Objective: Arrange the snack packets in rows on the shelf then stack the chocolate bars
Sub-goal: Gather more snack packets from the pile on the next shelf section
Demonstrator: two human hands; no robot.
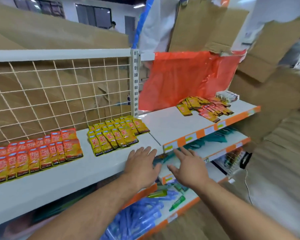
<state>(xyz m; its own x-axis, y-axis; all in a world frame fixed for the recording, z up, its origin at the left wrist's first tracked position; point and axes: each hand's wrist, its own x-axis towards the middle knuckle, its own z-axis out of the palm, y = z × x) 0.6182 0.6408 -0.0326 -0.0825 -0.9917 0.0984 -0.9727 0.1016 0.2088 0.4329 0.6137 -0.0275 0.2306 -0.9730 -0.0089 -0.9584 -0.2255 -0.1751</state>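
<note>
Left hand, right hand, fingers spread, white shelf, snack packets in rows, cardboard behind grid

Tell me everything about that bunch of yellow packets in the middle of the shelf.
The yellow packets are flat, glossy foil-like sachets with red print and a dark bottom band. They lie overlapping in neat rows on the white shelf, right of the red packets, in front of the wire grid. The nearby left hand is clear of them.

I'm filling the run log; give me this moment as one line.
left hand: open, empty | right hand: open, empty | orange packets: in rows | yellow packets: in rows | far pile: unsorted
</note>
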